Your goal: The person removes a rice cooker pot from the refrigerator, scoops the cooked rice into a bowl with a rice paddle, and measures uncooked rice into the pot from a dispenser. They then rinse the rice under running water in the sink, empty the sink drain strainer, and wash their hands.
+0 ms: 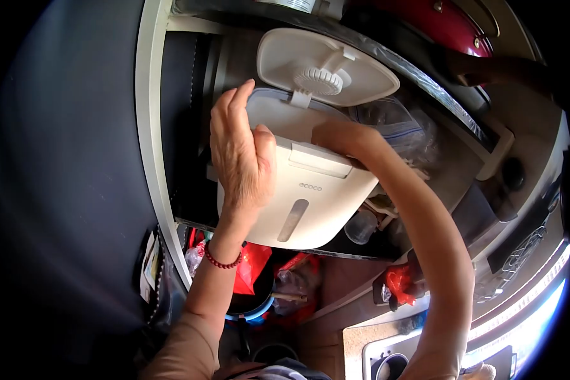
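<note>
A white plastic storage bin [323, 202] marked "ococo" stands at the front of a shelf, tilted in my view. Its hinged lid [354, 57] is up, with a round ribbed knob on the inner side. A narrow window in the bin's front shows pale contents low down. My left hand [240, 152] grips the bin's left rim and side, the thumb near the front edge. Over the front rim, my right hand [342, 138] reaches down into the bin; its fingers are hidden inside, so what they hold does not show.
Clear plastic bags [399, 126] lie right of the bin, with a small clear cup [361, 226] below them. An upper shelf [386, 50] runs above the lid. Red bags [253, 266] and a blue-rimmed bucket [259, 311] are beneath. A dark door panel [76, 158] stands left.
</note>
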`<act>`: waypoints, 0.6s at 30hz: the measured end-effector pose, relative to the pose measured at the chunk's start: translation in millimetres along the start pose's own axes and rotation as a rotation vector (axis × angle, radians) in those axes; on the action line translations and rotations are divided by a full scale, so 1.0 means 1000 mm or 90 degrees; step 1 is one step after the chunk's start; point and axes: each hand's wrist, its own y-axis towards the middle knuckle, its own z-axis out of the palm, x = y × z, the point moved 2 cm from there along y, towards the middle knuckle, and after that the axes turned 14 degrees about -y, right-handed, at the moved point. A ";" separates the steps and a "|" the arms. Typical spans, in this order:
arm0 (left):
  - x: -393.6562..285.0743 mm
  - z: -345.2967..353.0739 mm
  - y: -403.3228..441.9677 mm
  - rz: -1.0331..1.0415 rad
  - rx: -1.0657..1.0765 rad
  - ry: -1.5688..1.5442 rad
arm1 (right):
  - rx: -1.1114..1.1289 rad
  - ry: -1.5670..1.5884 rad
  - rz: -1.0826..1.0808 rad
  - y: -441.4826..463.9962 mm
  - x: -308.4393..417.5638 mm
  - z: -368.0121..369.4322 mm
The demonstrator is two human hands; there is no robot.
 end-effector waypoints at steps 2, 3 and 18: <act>-0.003 0.000 -0.001 -0.004 0.000 -0.003 | 0.062 0.075 0.057 0.014 -0.003 0.012; -0.008 0.000 -0.002 -0.017 -0.002 -0.012 | 0.129 0.148 0.112 0.017 -0.002 0.013; -0.002 -0.001 -0.001 -0.021 0.012 -0.021 | 0.016 0.933 0.111 -0.016 -0.014 0.002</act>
